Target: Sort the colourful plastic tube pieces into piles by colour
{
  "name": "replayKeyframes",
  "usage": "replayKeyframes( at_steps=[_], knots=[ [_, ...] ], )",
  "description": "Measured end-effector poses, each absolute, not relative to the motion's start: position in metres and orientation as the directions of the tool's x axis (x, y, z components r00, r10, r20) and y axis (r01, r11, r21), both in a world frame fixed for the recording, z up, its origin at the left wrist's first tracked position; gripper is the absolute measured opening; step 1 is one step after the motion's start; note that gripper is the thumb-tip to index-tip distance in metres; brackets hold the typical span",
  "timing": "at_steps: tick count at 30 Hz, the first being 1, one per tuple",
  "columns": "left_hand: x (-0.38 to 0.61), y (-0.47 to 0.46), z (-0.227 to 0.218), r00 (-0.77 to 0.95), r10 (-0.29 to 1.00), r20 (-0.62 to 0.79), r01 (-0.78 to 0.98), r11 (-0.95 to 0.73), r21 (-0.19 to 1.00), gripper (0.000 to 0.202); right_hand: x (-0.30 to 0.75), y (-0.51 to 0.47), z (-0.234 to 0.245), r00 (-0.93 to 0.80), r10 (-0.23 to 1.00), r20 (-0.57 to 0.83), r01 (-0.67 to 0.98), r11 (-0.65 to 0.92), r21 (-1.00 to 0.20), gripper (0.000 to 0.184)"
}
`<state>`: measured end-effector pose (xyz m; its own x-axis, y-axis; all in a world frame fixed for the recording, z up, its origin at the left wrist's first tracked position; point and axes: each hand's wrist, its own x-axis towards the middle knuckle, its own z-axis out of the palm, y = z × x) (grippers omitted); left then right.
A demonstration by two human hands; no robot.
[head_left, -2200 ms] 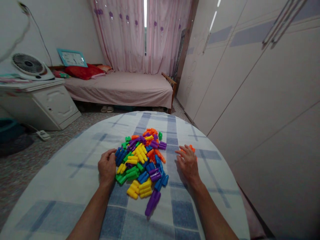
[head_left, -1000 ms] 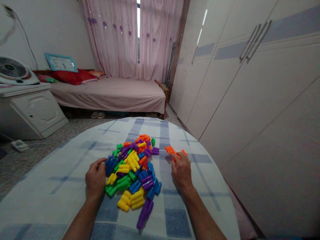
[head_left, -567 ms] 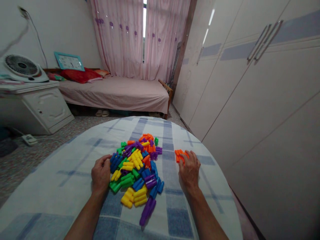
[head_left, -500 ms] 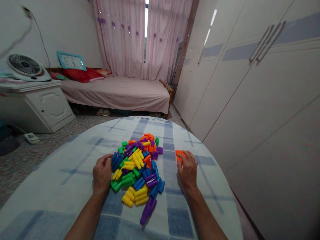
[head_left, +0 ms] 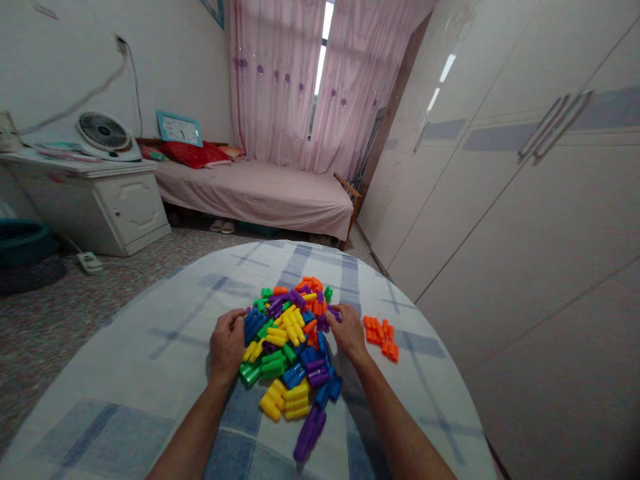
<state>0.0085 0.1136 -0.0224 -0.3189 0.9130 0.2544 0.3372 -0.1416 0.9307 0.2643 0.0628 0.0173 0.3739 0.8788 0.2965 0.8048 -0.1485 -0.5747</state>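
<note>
Here the right hand (head_left: 347,331) fingers an orange piece at the far right edge of the block pile (head_left: 290,347) mid-counter, grip unclear; left hand (head_left: 227,341), loosely curled, braces the pile. Best pinch one piece cleanly.

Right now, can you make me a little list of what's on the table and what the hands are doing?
table: round, covered with a blue-and-white checked cloth
big pile: mixed plastic blocks in yellow, green, blue, purple and orange, in the middle of the cloth
small group: orange blocks lying apart, to the right of the pile
left hand: resting against the left edge of the pile, fingers curled at the blue blocks
right hand: at the right edge of the pile, fingertips among purple and orange blocks; whether it grips one cannot be told
behind the table: bed, fan, wardrobe doors
</note>
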Motion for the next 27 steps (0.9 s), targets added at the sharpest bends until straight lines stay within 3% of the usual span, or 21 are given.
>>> replayKeyframes(
  at_steps=[6, 10, 15, 19, 22, 27],
  knots=[
    [0.009, 0.114, -0.022, -0.311, 0.914, 0.263, 0.344, -0.149, 0.927, 0.032, 0.246, 0.088, 0.007, 0.479, 0.837, 0.263, 0.742, -0.227, -0.631, 0.022],
    [0.009, 0.114, -0.022, -0.308, 0.912, 0.269, 0.347, -0.156, 0.925, 0.031, 0.249, 0.084, 0.000, 0.518, 0.807, 0.285, 0.684, -0.190, -0.704, 0.016],
    [0.009, 0.114, -0.023, -0.311, 0.912, 0.268, 0.358, -0.149, 0.922, 0.032, 0.277, 0.058, 0.004, 0.564, 0.757, 0.331, 0.605, -0.106, -0.789, 0.028],
    [0.008, 0.115, -0.024, -0.309, 0.912, 0.269, 0.367, -0.147, 0.919, 0.034, 0.314, 0.033, 0.006, 0.693, 0.619, 0.370, 0.530, -0.089, -0.843, 0.034],
    [0.008, 0.115, -0.024, -0.316, 0.912, 0.262, 0.373, -0.135, 0.918, 0.034, 0.341, 0.020, 0.005, 0.756, 0.495, 0.428, 0.564, -0.161, -0.810, 0.036],
    [0.006, 0.115, -0.024, -0.313, 0.914, 0.258, 0.383, -0.127, 0.915, 0.033, 0.360, 0.012, 0.006, 0.783, 0.414, 0.464, 0.575, -0.199, -0.793, 0.037]
  ],
)
